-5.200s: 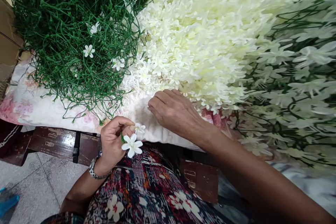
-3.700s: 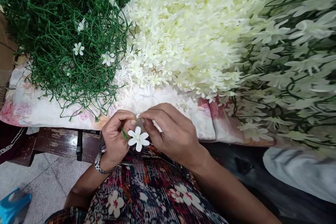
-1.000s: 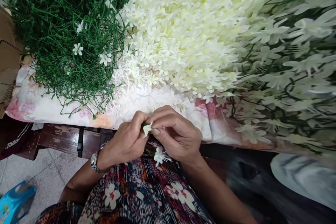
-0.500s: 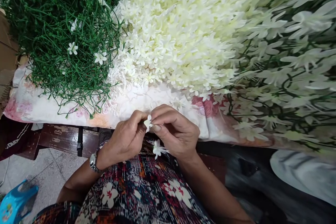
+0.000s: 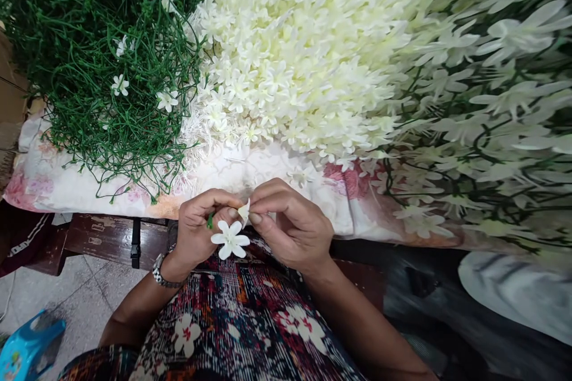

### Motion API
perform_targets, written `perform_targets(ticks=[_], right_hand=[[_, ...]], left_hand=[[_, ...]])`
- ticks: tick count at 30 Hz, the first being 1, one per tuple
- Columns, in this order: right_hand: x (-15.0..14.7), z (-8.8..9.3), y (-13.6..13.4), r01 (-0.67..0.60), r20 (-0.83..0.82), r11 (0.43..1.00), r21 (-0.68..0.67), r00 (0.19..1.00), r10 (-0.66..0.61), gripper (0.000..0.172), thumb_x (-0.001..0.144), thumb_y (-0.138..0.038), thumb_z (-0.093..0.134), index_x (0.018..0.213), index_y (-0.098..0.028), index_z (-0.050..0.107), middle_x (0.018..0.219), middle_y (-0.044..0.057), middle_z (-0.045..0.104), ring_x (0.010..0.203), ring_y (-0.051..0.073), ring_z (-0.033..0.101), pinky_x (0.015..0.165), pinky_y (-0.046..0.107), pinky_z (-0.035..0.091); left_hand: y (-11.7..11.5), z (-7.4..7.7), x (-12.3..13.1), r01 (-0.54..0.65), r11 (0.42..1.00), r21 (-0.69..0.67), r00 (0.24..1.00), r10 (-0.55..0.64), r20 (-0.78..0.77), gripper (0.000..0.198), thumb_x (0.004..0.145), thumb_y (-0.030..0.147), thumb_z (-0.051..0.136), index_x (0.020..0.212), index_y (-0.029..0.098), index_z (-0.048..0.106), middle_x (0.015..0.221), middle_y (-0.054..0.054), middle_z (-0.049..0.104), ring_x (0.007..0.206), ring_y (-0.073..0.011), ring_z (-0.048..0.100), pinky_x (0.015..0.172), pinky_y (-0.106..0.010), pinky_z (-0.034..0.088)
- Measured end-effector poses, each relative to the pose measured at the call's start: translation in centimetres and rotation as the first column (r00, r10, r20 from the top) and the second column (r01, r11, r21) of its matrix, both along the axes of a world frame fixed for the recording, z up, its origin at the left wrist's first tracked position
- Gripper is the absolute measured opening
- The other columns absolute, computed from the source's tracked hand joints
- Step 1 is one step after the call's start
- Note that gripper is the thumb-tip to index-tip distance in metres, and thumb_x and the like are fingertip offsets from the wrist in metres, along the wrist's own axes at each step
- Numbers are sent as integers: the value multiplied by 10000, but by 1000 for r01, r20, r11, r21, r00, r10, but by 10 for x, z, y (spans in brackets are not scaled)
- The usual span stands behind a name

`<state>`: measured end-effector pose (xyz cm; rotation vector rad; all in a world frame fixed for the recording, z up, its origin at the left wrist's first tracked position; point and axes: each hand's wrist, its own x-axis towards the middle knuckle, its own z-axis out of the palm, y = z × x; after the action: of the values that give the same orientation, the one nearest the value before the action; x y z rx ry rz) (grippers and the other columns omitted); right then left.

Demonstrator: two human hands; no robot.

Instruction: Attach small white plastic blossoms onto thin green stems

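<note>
My left hand (image 5: 201,223) is closed, with a bit of green plastic stem (image 5: 210,220) showing between its fingers. Just below its thumb hangs an open white artificial flower (image 5: 230,240), face toward me; how it joins the stem is hidden. Between the two hands, a smaller white flower head (image 5: 244,212) is seen side-on. My right hand (image 5: 292,223) pinches it between thumb and forefinger, close against the left fingertips. Both hands are above my lap at the front edge of the cloth-covered table (image 5: 277,172).
Green artificial stems (image 5: 111,59) are heaped at the left, a few loose white flowers on top. A big pile of white flower heads (image 5: 304,65) fills the middle. Finished-looking flower sprays (image 5: 504,101) lie at the right. A blue plastic stool (image 5: 33,345) stands on the floor.
My left hand has turned and curled, bringing the open white flower and a green stem into view. The pinched flower has shifted slightly left and turned side-on.
</note>
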<state>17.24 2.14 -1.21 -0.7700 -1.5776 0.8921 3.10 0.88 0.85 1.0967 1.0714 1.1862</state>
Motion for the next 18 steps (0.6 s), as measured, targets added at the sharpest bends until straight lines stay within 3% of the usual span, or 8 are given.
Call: perform_targets(ticks=[8, 12, 18], right_hand=[[-5, 3, -4, 55, 124, 995, 77, 990, -65, 204, 691, -17, 539, 825, -171, 531, 737, 19, 561, 710, 117, 530, 598, 272, 452], [-5, 5, -6, 79, 182, 988, 131, 978, -103, 210, 690, -20, 547, 844, -163, 531, 774, 37, 572, 741, 125, 545, 607, 270, 465], [-8, 3, -9, 91, 119, 993, 70, 988, -99, 175, 700, -36, 541, 818, -165, 540, 802, 40, 573, 754, 128, 561, 623, 273, 469]], left_hand=[[-5, -6, -6, 39, 978, 205, 984, -2, -181, 105, 769, 183, 544, 814, 171, 638, 679, 1, 587, 586, -73, 508, 531, -183, 392], [-5, -7, -6, 12, 982, 189, 987, 19, -162, 81, 755, 201, 570, 786, 169, 638, 663, 2, 588, 580, -76, 505, 527, -186, 391], [-8, -8, -5, -18, 990, 141, 989, 38, -141, 86, 752, 224, 580, 787, 175, 641, 679, -7, 605, 585, -86, 523, 528, -199, 413]])
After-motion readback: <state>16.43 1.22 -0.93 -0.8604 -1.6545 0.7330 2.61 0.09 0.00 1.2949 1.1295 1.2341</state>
